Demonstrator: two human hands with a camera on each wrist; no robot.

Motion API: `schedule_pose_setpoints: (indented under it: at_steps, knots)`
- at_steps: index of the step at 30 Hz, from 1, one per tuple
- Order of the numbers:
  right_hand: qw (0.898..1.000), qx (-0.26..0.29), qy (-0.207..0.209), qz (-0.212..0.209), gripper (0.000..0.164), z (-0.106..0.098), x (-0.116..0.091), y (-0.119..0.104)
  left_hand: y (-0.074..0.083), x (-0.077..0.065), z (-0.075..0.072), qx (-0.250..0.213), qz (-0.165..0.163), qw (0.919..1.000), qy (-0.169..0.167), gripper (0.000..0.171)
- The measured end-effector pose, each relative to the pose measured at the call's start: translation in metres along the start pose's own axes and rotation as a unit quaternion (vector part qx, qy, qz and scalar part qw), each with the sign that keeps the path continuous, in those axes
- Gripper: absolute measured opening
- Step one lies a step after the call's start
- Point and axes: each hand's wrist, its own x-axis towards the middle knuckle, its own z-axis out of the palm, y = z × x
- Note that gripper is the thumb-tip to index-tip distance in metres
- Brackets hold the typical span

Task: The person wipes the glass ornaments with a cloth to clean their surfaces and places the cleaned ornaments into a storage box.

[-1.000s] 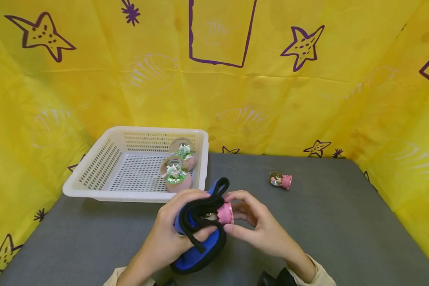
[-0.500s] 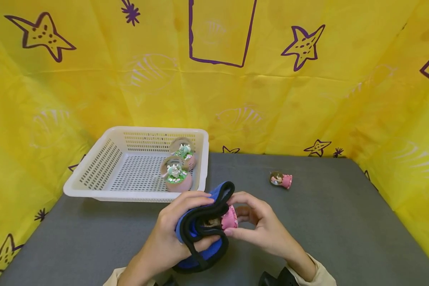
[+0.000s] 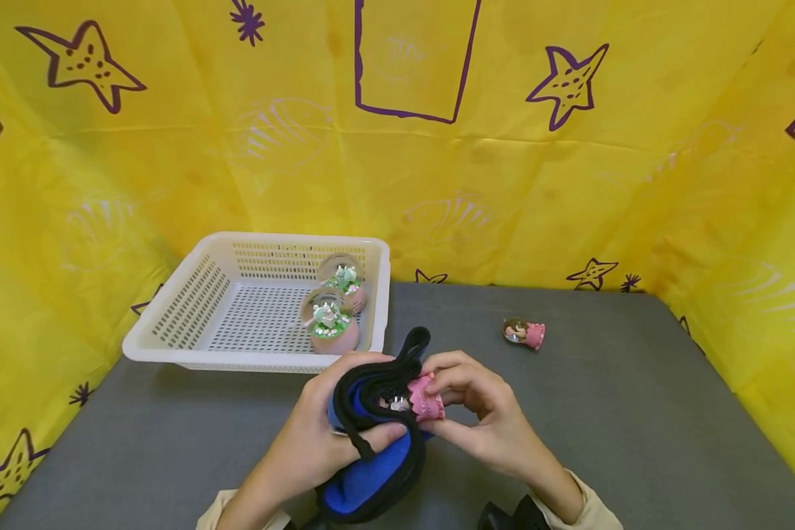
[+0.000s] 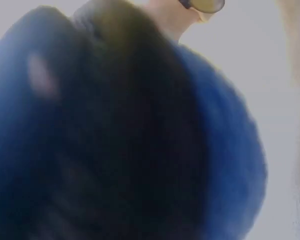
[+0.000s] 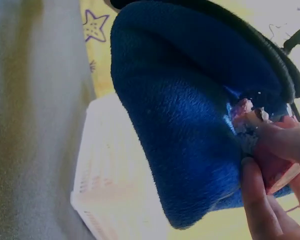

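Note:
In the head view my left hand (image 3: 311, 434) grips a folded blue cloth (image 3: 367, 475) with black edging and a black loop. The cloth wraps around the clear dome of a small snow globe (image 3: 427, 398), so most of the dome is hidden. My right hand (image 3: 486, 412) holds the globe's pink scalloped base between thumb and fingers, lying sideways. From the right wrist, the globe's figure (image 5: 247, 117) shows at the cloth's fold, with fingertips close against the base. The left wrist view is blurred and mostly filled by the cloth (image 4: 232, 145).
A white perforated basket (image 3: 165, 353) stands at the back left. Inside it, two larger snow globes (image 3: 334, 340) with pinkish bases lean at its right side. Another small pink-based snow globe (image 3: 525, 333) lies on the grey table (image 3: 609, 397). Yellow patterned fabric (image 3: 437, 169) encloses the table.
The pink base has turned in my right fingers, which have shifted over its upper side. In the left hand, the cloth's folds have shifted and its lower part hangs slightly lower. Basket contents look the same.

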Motion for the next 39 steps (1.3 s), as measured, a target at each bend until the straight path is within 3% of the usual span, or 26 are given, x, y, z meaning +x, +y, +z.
schedule_pose_setpoints:
  at_steps: [6,9,13,17,22,27,30,34,37,39]
  knots:
    - [0.994,-0.017,0.013,0.104,0.058,-0.0016,-0.0012,-0.0042,-0.0010,0.0016,0.0024,0.053,0.091,0.9940,0.029,0.062]
    - [0.990,0.011,0.010,0.139,0.055,-0.0047,-0.0015,-0.0053,0.0003,0.0012,0.0034,0.082,0.117,0.9891,0.035,0.058]
    - [0.988,0.054,0.008,0.143,0.046,-0.0081,-0.0011,-0.0063,0.0008,0.0008,0.0050,0.099,0.133,0.9857,0.031,0.056]
    - [0.993,0.045,0.014,0.109,0.043,-0.0085,-0.0005,-0.0062,-0.0014,0.0025,0.0054,0.083,0.139,0.9863,0.030,0.057]
    - [0.998,0.044,-0.003,0.034,0.051,-0.0092,-0.0006,-0.0048,-0.0021,0.0020,0.0037,0.034,0.101,0.9942,0.012,0.059]
    - [0.999,0.051,-0.018,0.000,0.051,-0.0081,-0.0008,-0.0038,0.0017,-0.0006,-0.0009,-0.015,-0.018,0.9994,-0.026,0.062]
    - [0.999,0.048,-0.014,0.007,0.049,-0.0070,-0.0008,-0.0039,0.0021,-0.0010,-0.0015,-0.019,-0.046,0.9982,-0.034,0.061]
    - [0.998,0.025,-0.008,0.061,0.048,-0.0056,-0.0009,-0.0051,0.0009,0.0003,0.0013,0.009,-0.016,0.9998,-0.008,0.061]
    - [0.995,-0.014,-0.004,0.099,0.048,-0.0047,-0.0012,-0.0052,-0.0007,0.0007,0.0041,0.054,0.041,0.9976,0.013,0.061]
    - [0.993,-0.061,0.002,0.100,0.048,-0.0041,-0.0011,-0.0044,-0.0016,0.0008,0.0056,0.085,0.082,0.9927,0.025,0.060]
